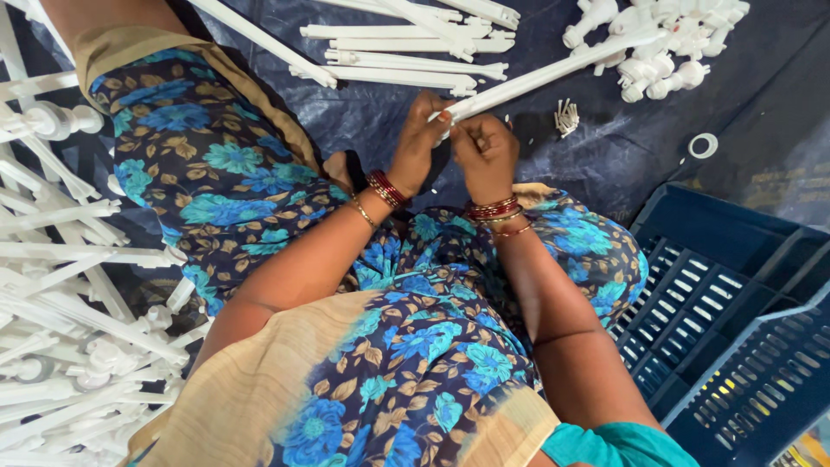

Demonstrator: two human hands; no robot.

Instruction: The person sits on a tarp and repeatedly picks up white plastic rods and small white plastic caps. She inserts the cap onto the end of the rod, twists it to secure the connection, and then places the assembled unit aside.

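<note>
A dark blue tarpaulin (605, 164) covers the floor under everything, and the person sits on it in a blue floral garment. To the right of the grip and nearer the person stand two dark blue slatted plastic crates (735, 329); nothing shows inside the parts in view. To the left of the grip lies a big heap of assembled white plastic rods (60, 285). Beyond the grip lies a smaller row of loose white rods (406, 56), and beyond it to the right a pile of white plastic fittings (666, 43). In the middle, the left hand (421, 138) and the right hand (486, 151) both close around the near end of one long white rod (553, 73), which slants away up to the right. Just right of the grip sit a small cluster of white pins (566, 117) and, farther right, a white ring (703, 144).
</note>
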